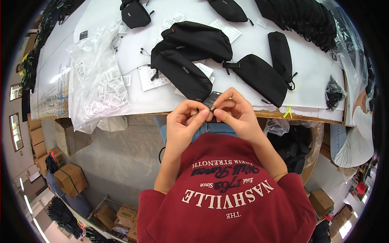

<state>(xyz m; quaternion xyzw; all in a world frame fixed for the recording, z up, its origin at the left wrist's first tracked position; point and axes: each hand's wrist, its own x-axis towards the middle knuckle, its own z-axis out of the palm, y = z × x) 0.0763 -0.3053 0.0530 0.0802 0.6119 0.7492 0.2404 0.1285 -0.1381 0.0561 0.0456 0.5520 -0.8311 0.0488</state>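
Note:
My left hand (187, 120) and my right hand (237, 113) meet at the table's near edge, thumbs and fingertips pinched close together. Between them is a thin dark string, mostly covered by my fingers. A small black hang tag (212, 98) with pale print stands just behind the fingertips, beside the right index finger. Right beyond my hands lies a black zippered pouch (184, 73) with a small orange tab at its near end. Another black pouch (202, 38) partly overlaps it at the back. White printed sheets (152, 79) stick out from under these pouches.
More black pouches (261, 79) lie to the right, with a heap of them (302, 20) at the far right. A clear plastic bag of white labels (99, 89) hangs over the white table's (52, 97) left front edge. Below right stands an open carton of black items (289, 146).

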